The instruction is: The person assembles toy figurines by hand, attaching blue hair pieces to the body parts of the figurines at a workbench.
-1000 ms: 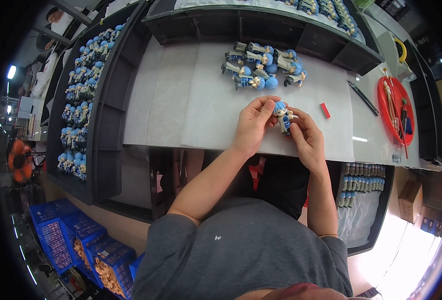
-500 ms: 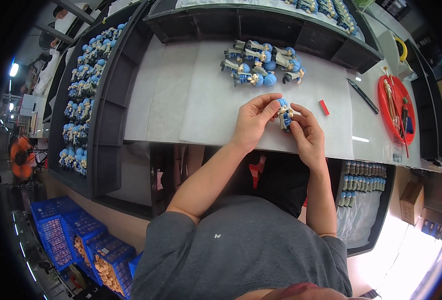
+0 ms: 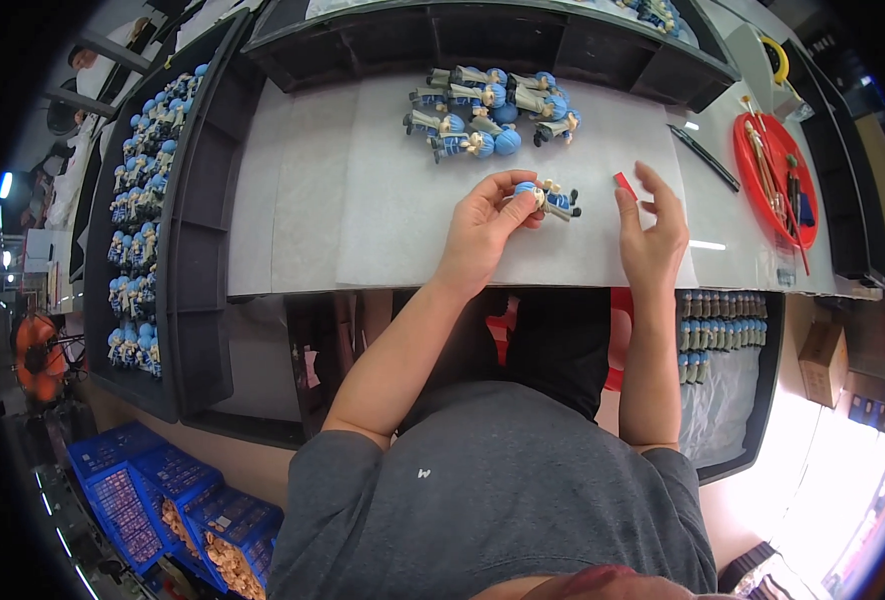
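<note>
Between the thumb and fingers of my left hand is a small figurine with blue hair and a blue-and-white outfit. It lies sideways, its dark feet toward the right. My right hand is off the figurine, fingers apart and holding nothing that I can see. Beside its fingertips, a small red block rests on the white sheet. Farther back on the sheet lies a pile of similar blue-haired figurines.
Black trays of figurines stand at the left, along the back and below the table at right. A dark pen and a red oval dish with brushes lie to the right. Blue crates stand at lower left.
My right hand has let go of the figurine and moved right, toward the red block. The left hand keeps hold of the figurine, which has turned from upright to sideways. The view has shifted slightly.
</note>
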